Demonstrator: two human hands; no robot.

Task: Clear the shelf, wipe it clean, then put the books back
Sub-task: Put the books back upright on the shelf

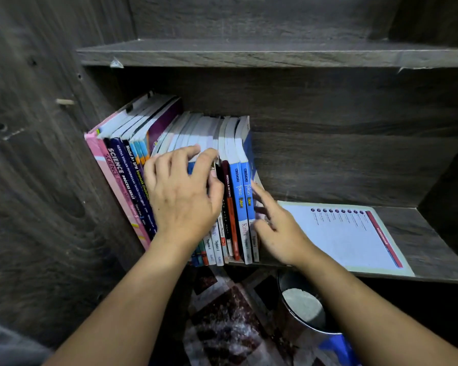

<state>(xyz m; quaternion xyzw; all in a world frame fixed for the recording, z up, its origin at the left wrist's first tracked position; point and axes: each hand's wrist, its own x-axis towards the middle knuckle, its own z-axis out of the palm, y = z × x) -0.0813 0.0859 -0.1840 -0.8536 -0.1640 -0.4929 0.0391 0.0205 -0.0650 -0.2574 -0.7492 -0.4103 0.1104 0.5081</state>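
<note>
A row of upright books [132, 165] leans against the left wall of a dark wooden shelf [434, 241]. Pink and navy spines stand at the left, two blue "fokus" books [245, 191] at the right end. My left hand [183, 194] lies over the middle spines, its fingers curled over the tops of several thin books. My right hand [278, 228] is at the right end of the row, fingers stretched out against the last book's cover. A white booklet [347, 233] lies flat on the shelf board to the right.
An upper shelf board [249, 52] runs above the row. Below the shelf stands a round container [302, 305] with something pale inside, beside patterned floor tiles [228, 320]. A blue object [339, 350] lies at the bottom right.
</note>
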